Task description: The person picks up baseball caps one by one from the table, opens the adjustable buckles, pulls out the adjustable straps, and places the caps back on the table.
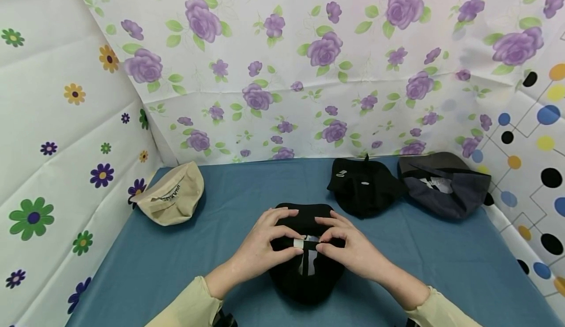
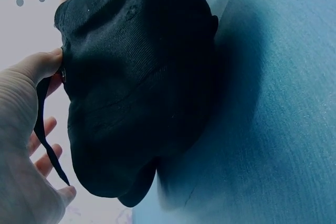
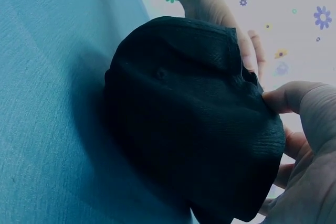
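Observation:
A black cap [image 1: 304,288] lies upturned on the blue cloth, its opening upward and its brim pointing away from me. My left hand [image 1: 260,243] pinches the left side of the cap's back strap [image 1: 311,245], close to a small white tag [image 1: 298,243]. From the other side, my right hand [image 1: 355,248] pinches the strap with thumb and forefinger. Both wrist views show the crown of the cap [image 2: 142,87] from the side. In the right wrist view, my right thumb presses the edge of the cap [image 3: 194,119].
A beige cap [image 1: 169,197] with dark lettering lies at the back left. A black hat [image 1: 364,189] with small metal pieces and a grey hat [image 1: 446,189] lie side by side at the back right. Patterned sheets [image 1: 273,72] enclose the blue cloth [image 1: 145,278].

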The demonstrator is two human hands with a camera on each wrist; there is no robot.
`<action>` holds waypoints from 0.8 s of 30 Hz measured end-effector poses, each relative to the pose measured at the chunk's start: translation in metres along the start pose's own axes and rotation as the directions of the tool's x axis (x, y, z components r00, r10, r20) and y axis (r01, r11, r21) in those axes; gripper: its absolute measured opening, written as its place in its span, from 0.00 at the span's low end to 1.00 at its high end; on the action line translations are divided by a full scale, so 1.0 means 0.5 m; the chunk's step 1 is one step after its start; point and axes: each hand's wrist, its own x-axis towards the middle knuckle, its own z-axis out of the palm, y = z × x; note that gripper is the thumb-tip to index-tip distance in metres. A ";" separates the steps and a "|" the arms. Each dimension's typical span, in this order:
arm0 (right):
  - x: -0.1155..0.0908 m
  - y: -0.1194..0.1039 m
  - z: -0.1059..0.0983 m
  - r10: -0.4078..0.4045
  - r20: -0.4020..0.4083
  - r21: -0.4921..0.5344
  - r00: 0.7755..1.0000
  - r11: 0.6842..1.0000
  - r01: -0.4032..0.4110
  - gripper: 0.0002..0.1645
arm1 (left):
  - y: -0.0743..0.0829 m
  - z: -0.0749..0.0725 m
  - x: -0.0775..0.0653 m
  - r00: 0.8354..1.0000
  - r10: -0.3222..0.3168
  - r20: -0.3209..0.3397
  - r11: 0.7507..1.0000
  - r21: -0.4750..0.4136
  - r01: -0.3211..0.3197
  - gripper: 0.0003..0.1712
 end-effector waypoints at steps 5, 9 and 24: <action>0.000 -0.002 -0.001 0.006 0.000 0.000 1.000 1.000 -0.006 0.04 | 0.002 -0.001 0.000 1.000 0.001 0.000 1.000 -0.001 -0.001 0.11; 0.000 -0.005 -0.002 0.012 0.017 0.008 1.000 1.000 -0.012 0.04 | 0.001 -0.001 0.001 1.000 0.002 -0.007 1.000 0.000 -0.002 0.11; -0.001 -0.001 -0.009 -0.014 0.006 -0.013 1.000 1.000 0.014 0.06 | 0.002 -0.003 0.000 1.000 0.020 0.001 1.000 0.010 -0.020 0.11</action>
